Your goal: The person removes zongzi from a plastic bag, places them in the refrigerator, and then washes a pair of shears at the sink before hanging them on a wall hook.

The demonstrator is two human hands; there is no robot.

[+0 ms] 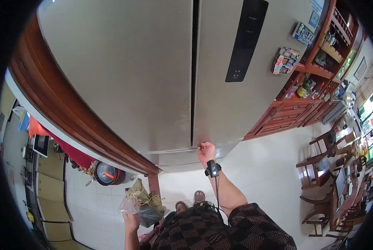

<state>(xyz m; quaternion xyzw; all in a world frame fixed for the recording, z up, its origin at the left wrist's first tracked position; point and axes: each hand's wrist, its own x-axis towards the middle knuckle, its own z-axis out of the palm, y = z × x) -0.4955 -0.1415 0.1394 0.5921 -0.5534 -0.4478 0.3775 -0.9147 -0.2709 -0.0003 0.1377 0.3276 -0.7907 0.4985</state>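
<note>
A tall silver refrigerator (132, 83) with two doors fills the upper middle of the view, a dark vertical gap between them. My right hand (206, 153), with a small dark device strapped to the wrist, is at the bottom inner corner of the right refrigerator door (219, 108). Its fingers are curled against the door's edge, and their tips are partly hidden. Low on the left, my left hand (131, 221) is closed around a clear plastic bag (129, 206). Just beyond it is an olive-green bag (144, 196) with pale cord on top.
A dark wooden door frame (69, 96) curves along the refrigerator's left side. A red-and-black pot (107, 173) stands behind it on the kitchen side. Wooden cabinets (286, 110), several chairs (315, 173) and a cluttered table (342, 187) are at the right.
</note>
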